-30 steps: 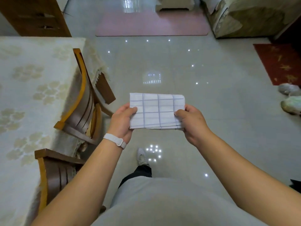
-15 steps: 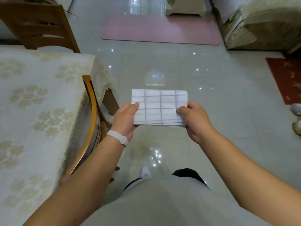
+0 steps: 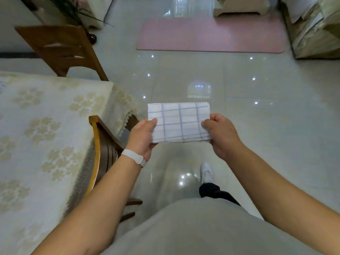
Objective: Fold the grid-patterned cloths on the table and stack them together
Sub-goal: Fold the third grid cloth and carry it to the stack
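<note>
Grid-patterned cloth (image 3: 179, 122), white with blue-purple lines, folded to a compact rectangle, several layers showing along the near edge. It's held in the air in front of the person's torso, over the glossy floor (image 3: 257, 135), to the right of the table (image 3: 46, 137) and not touching it. Left hand (image 3: 142, 138) pinches the cloth's left edge, thumb on top, fingers hidden underneath; white band (image 3: 133, 159) on that wrist. Right hand (image 3: 221, 134) pinches the right edge the same way, thumb on top. Cloth lies roughly flat and level between both hands. Table has a beige floral tablecloth; one wooden chair (image 3: 100, 150) tucked under its near corner, another chair (image 3: 60, 50) at its far end. Pink mat (image 3: 211, 35) on the floor farther ahead.
</note>
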Demonstrator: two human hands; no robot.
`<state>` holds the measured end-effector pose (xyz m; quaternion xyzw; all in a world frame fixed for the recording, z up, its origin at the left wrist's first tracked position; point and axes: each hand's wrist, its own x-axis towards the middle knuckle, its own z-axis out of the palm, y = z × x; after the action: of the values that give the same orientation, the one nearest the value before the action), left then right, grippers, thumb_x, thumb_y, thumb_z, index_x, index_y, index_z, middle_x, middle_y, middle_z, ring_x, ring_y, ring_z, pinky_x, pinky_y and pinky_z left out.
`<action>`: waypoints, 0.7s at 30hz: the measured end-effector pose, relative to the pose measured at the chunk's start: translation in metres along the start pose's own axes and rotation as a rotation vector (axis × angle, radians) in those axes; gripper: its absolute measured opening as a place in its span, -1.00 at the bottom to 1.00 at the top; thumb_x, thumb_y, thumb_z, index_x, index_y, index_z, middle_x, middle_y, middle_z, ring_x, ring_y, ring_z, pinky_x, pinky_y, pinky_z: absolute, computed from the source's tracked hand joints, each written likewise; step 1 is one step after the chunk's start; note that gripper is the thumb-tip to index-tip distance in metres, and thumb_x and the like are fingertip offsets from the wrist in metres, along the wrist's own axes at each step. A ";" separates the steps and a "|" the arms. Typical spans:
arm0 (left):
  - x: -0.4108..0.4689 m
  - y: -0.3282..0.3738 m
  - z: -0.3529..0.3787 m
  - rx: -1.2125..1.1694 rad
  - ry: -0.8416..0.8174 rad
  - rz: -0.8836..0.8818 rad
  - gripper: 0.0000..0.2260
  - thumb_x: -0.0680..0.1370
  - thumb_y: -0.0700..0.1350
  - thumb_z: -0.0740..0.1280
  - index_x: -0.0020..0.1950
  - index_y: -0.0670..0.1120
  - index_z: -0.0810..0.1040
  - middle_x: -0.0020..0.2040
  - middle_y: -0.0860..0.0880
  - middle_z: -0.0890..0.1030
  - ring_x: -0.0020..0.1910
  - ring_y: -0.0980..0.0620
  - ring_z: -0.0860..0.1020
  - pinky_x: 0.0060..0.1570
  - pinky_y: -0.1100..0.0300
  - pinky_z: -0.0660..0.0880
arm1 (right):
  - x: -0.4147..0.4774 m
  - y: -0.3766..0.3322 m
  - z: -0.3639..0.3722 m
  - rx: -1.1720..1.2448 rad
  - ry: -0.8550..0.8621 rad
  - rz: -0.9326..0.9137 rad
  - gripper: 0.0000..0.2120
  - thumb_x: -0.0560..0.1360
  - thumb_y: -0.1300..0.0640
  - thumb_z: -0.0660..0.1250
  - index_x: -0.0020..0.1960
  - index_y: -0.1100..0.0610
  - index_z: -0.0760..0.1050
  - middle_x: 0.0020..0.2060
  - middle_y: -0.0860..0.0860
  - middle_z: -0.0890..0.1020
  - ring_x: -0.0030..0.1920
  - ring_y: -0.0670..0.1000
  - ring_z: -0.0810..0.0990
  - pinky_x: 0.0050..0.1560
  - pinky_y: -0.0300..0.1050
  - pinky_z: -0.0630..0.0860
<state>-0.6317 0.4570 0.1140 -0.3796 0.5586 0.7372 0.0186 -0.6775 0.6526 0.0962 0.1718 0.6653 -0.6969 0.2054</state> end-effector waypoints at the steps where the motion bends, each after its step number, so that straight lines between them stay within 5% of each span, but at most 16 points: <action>1: 0.005 0.006 0.015 -0.023 0.016 0.006 -0.89 0.56 -0.16 0.31 -0.17 -0.03 0.50 -0.32 0.04 0.59 -0.31 0.08 0.54 -0.32 0.20 0.47 | 0.014 -0.010 -0.007 -0.019 -0.010 0.005 -0.88 0.48 0.30 0.26 -0.15 0.12 0.52 -0.14 0.12 0.62 -0.14 0.11 0.58 -0.20 -0.03 0.50; 4: 0.020 0.023 0.060 -0.051 0.043 0.019 -0.86 0.55 -0.17 0.33 -0.21 -0.04 0.50 -0.36 0.04 0.60 -0.28 0.04 0.55 -0.18 0.10 0.49 | 0.049 -0.042 -0.028 -0.053 -0.044 -0.007 -0.96 0.38 0.22 0.29 -0.18 0.14 0.51 -0.17 0.15 0.60 -0.14 0.13 0.58 -0.17 0.03 0.49; 6: 0.030 0.034 0.082 -0.055 0.055 0.031 -0.87 0.55 -0.16 0.33 -0.20 -0.03 0.51 -0.32 0.02 0.60 -0.21 -0.01 0.56 -0.07 -0.02 0.51 | 0.069 -0.064 -0.039 -0.059 -0.076 -0.028 -0.83 0.30 0.17 0.28 -0.14 0.21 0.52 -0.17 0.18 0.60 -0.16 0.13 0.57 -0.18 0.04 0.49; 9: 0.042 0.048 0.106 -0.060 0.095 0.044 -0.91 0.55 -0.14 0.32 -0.16 -0.02 0.49 -0.24 -0.02 0.58 -0.20 -0.04 0.54 -0.21 0.06 0.51 | 0.096 -0.090 -0.046 -0.063 -0.125 -0.057 -0.71 0.28 0.16 0.27 -0.06 0.31 0.50 -0.17 0.17 0.60 -0.17 0.11 0.58 -0.19 0.01 0.50; 12: 0.053 0.059 0.117 -0.083 0.110 0.037 -0.92 0.56 -0.14 0.31 -0.13 -0.02 0.49 -0.17 -0.06 0.59 -0.20 -0.05 0.54 -0.34 0.17 0.47 | 0.118 -0.106 -0.046 -0.074 -0.166 -0.053 -0.76 0.28 0.14 0.28 -0.10 0.20 0.55 -0.16 0.12 0.62 -0.14 0.11 0.59 -0.18 -0.02 0.49; 18: 0.087 0.082 0.119 -0.135 0.150 0.034 -0.94 0.57 -0.14 0.30 -0.11 -0.03 0.50 -0.09 -0.10 0.61 -0.08 -0.11 0.56 -0.09 -0.06 0.51 | 0.160 -0.129 -0.026 -0.094 -0.209 -0.043 -0.88 0.34 0.21 0.29 -0.14 0.11 0.56 -0.20 0.08 0.64 -0.15 0.10 0.61 -0.17 -0.03 0.51; 21: 0.111 0.090 0.116 -0.142 0.161 0.028 -0.96 0.57 -0.13 0.30 -0.08 -0.04 0.49 -0.09 -0.09 0.60 -0.06 -0.10 0.56 -0.10 0.00 0.50 | 0.179 -0.138 -0.011 -0.160 -0.220 -0.036 -0.88 0.32 0.17 0.30 -0.17 0.11 0.56 -0.21 0.09 0.61 -0.17 0.11 0.56 -0.18 0.01 0.45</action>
<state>-0.8133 0.4762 0.1324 -0.4301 0.5101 0.7422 -0.0636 -0.9023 0.6574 0.1216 0.0654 0.6953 -0.6598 0.2773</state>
